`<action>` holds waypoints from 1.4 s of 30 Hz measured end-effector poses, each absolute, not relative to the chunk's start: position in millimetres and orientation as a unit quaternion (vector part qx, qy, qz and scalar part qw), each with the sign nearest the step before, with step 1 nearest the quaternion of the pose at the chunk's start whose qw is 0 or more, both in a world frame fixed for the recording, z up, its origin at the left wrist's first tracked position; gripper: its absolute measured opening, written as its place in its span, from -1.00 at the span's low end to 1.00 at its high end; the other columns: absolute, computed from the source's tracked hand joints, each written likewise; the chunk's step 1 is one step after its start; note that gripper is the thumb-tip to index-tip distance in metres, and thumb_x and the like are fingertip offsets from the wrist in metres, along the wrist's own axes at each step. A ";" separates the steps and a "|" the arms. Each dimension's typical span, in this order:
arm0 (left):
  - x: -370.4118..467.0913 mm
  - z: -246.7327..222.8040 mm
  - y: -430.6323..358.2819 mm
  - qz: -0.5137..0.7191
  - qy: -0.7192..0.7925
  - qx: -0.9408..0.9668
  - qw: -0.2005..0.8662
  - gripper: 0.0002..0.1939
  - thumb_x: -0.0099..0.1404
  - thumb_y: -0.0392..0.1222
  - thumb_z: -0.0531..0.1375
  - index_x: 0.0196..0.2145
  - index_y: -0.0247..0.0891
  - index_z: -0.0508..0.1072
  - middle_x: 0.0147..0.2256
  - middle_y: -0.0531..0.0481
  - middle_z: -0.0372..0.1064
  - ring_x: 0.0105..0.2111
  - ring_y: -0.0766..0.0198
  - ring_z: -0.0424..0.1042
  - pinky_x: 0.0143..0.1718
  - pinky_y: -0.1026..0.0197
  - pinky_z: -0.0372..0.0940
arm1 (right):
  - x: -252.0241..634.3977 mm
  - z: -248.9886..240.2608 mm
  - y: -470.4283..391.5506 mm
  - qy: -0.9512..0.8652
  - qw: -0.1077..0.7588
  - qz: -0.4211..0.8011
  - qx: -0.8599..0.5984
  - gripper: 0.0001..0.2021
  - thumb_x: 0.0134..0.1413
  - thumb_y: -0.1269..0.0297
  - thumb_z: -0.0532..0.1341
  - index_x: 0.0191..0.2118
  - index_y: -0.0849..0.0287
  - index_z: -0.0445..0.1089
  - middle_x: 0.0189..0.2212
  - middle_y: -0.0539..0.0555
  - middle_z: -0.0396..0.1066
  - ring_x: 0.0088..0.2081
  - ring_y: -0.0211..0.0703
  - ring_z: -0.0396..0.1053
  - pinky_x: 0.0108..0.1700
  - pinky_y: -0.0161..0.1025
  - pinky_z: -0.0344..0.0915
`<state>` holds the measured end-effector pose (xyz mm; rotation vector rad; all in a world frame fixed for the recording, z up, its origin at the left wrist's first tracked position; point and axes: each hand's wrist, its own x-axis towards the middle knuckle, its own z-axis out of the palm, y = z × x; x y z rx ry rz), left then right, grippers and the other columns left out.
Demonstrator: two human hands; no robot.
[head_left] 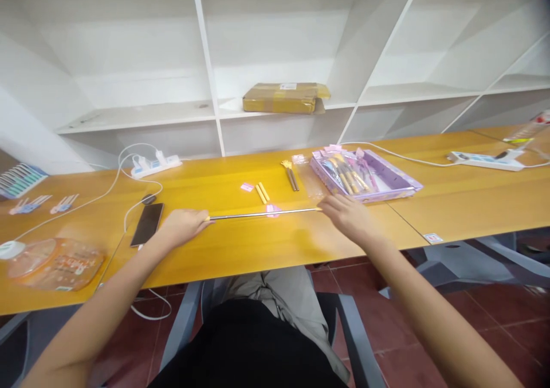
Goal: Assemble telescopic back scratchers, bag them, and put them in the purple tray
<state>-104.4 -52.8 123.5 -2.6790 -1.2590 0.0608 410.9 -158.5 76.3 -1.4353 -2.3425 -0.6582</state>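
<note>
Stretched between my two hands is a thin silvery telescopic rod (253,214), nearly level above the table, with a bit of yellow at each end. My left hand (187,226) is closed round its left end, beside the phone. At the other end, the fingers of my right hand (346,213) pinch the tip, just in front of the purple basket (397,181). Beyond the rod lie two yellow sticks (262,193) and a pair of brown-handled pieces with gold heads (290,176). One pink card (247,187) lies flat; another pink card (273,210) is partly behind the rod.
Several packaged long-handled items (348,173) fill the basket. A phone (147,223), white cables and a power strip (157,166) are at left, near an orange-labelled bottle (55,263). Another power strip (487,160) stands at right. A cardboard box (281,98) sits on the shelf.
</note>
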 end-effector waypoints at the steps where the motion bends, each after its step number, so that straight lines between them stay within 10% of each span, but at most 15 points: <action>1: -120.0 124.1 -51.4 0.024 -0.421 -0.902 0.096 -0.54 0.62 0.15 0.00 -0.25 -0.21 0.48 -0.33 -0.19 0.60 -0.31 0.05 0.60 -0.31 0.18 0.29 | 435.3 71.8 -166.3 -0.811 0.166 -0.234 -0.510 -0.69 0.55 0.37 0.08 -0.01 0.17 0.61 -0.08 0.25 0.60 -0.06 0.10 0.48 -0.03 -0.04 0.30; 16: -169.5 99.2 -64.5 -0.001 -0.421 -0.907 -0.005 -0.48 0.58 0.30 0.02 -0.31 -0.15 0.43 -0.32 -0.13 0.59 -0.27 0.04 0.61 -0.22 0.13 0.35 | 517.8 29.6 -236.9 -0.740 0.241 -0.174 -0.603 -0.70 0.54 0.03 0.13 0.06 -0.02 0.58 -0.07 0.24 0.61 -0.12 0.17 0.62 -0.12 0.05 0.52; 31: -146.7 93.3 -70.8 0.103 -0.524 -0.842 0.073 -0.71 0.46 -0.26 0.07 -0.22 -0.23 0.62 -0.29 -0.29 0.64 -0.23 -0.09 0.67 -0.24 0.11 0.36 | 491.5 22.2 -230.9 -0.692 0.305 -0.183 -0.628 -0.81 0.50 0.17 0.22 -0.16 0.03 0.56 -0.29 0.13 0.57 -0.31 -0.01 0.58 -0.33 -0.13 0.40; 42: 2.4 90.5 -99.7 0.160 -0.508 -0.847 -0.007 -0.60 0.53 -0.35 0.01 0.00 -0.30 0.65 -0.12 -0.38 0.66 -0.06 -0.10 0.70 -0.04 0.00 0.50 | 271.0 22.7 -156.4 -0.818 0.249 -0.203 -0.478 -0.73 0.52 0.45 0.14 -0.29 0.13 0.44 -0.36 0.09 0.42 -0.32 -0.06 0.30 -0.22 -0.13 0.18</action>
